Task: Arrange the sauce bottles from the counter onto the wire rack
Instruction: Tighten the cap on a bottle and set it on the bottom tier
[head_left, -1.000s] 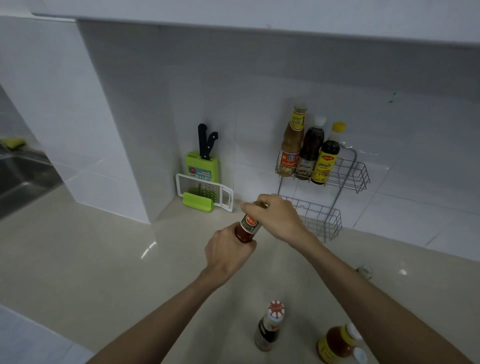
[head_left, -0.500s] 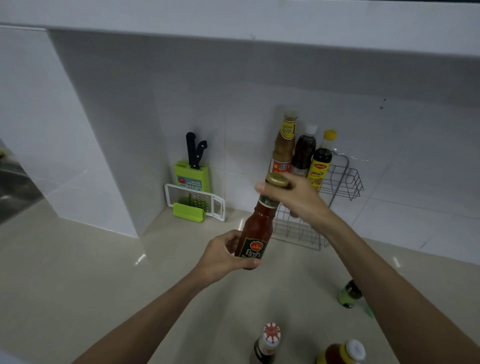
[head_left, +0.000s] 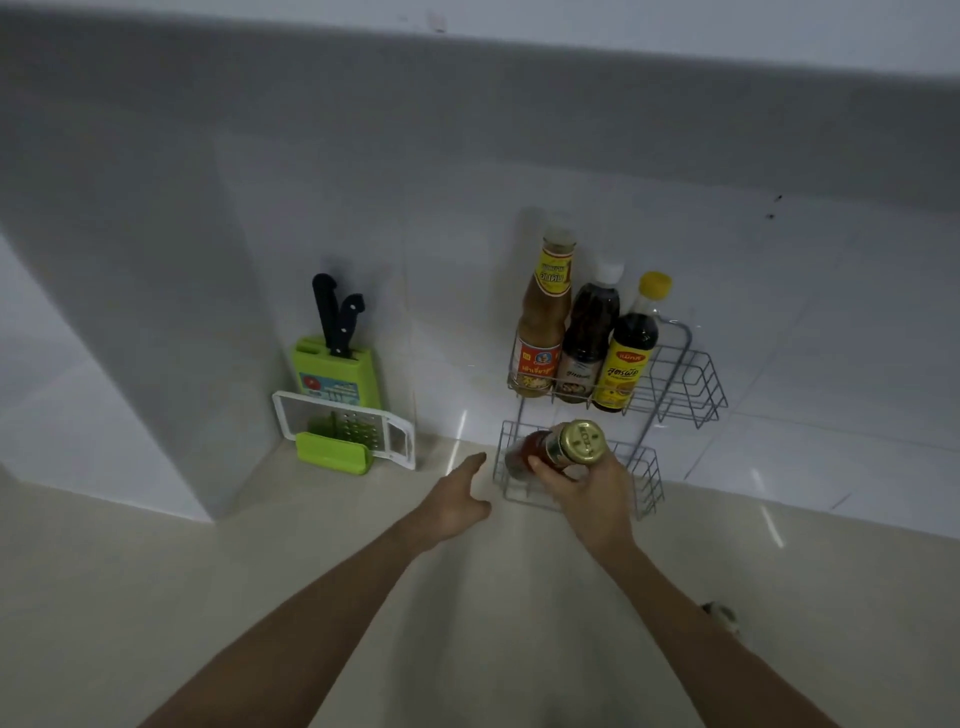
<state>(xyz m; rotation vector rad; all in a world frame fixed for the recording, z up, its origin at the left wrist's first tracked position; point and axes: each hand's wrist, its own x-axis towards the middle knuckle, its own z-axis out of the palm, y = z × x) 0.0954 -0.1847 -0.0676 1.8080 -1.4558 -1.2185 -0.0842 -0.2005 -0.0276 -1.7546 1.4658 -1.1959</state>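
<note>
A two-tier wire rack (head_left: 691, 384) stands against the tiled wall. Its upper tier holds three bottles: a tall orange-brown sauce bottle (head_left: 543, 332), a dark bottle with a white cap (head_left: 589, 343) and a dark bottle with a yellow cap and label (head_left: 631, 353). My right hand (head_left: 587, 493) grips a red sauce bottle with a gold cap (head_left: 563, 447) by its neck, its body inside the left part of the lower tier. My left hand (head_left: 457, 499) hovers open just left of the rack, touching nothing.
A green knife block with two black-handled knives (head_left: 337, 364) and a white grater (head_left: 348, 428) stand in the corner to the left of the rack. A small object (head_left: 719, 613) lies on the beige counter by my right forearm. A wall cabinet overhangs above.
My left hand let go of the red bottle and opened. My right hand carried the bottle forward and down into the rack's lower tier. The view moved closer; the counter bottles dropped out of frame.
</note>
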